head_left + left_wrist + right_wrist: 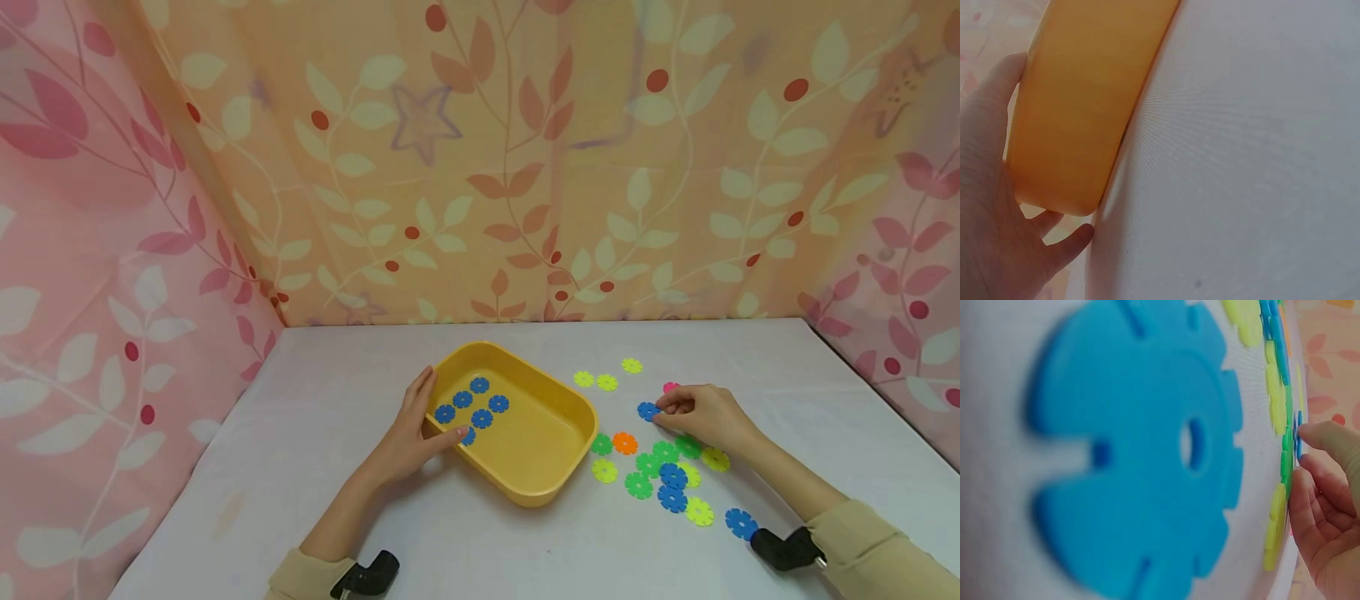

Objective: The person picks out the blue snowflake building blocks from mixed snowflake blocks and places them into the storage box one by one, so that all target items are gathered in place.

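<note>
A yellow tray [555,454] stands at the table's middle with several blue notched discs [482,418] in its left part. My left hand [408,437] grips the tray's left end, thumb over the rim; in the left wrist view the hand [997,187] lies against the tray's outer wall [1085,112]. To the right of the tray, my right hand [708,417] pinches a blue disc [648,411] between thumb and fingers. The right wrist view shows that hand [1329,506] at the disc [1299,434], seen nearly edge-on.
Green [639,485], yellow [700,512], blue [672,499] and orange discs [625,443] lie right of the tray, some overlapping. A pink disc [671,387] is partly behind the right hand. Another blue disc [740,523] lies by the right wrist camera, large in its view.
</note>
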Tool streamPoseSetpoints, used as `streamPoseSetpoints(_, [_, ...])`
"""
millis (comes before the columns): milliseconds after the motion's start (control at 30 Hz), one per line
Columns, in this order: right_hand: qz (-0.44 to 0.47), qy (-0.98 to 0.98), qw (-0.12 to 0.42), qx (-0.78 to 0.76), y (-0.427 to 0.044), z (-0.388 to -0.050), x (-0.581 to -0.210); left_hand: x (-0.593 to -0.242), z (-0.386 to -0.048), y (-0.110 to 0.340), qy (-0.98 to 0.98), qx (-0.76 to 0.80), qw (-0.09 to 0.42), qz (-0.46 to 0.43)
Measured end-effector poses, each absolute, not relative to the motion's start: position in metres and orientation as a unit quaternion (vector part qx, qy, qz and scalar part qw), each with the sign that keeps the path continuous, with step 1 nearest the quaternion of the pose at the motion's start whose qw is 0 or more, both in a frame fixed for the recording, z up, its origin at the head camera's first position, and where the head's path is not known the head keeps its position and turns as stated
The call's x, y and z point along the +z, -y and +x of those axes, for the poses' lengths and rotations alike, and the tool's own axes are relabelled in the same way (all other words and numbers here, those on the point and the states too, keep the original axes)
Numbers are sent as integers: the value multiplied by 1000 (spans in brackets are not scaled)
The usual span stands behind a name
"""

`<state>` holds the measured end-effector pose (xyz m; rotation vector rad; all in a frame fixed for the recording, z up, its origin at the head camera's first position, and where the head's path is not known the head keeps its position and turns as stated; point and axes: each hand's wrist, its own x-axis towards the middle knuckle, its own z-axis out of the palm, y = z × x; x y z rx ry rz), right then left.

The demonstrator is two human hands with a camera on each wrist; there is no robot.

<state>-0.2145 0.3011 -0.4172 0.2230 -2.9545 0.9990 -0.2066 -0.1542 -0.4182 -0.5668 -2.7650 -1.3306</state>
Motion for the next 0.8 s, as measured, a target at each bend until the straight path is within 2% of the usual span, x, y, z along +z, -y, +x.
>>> streamPoseSetpoints(233, [63,937,4,343,-298,-214,-415,-417,-206,154,885,-430,4,-178])
streamPoseSetpoints(433, [55,919,-9,391,-276,-214,-398,-417,-206,154,886,-429,2,-176])
streamPoseSetpoints(600, [85,892,-7,444,-244,-213,-377,-416,-206,155,885,-430,6,-178])
streamPoseSetpoints(800, [147,854,-37,498,-204,-212,-365,-419,-208,155,885,-429,2,-179])
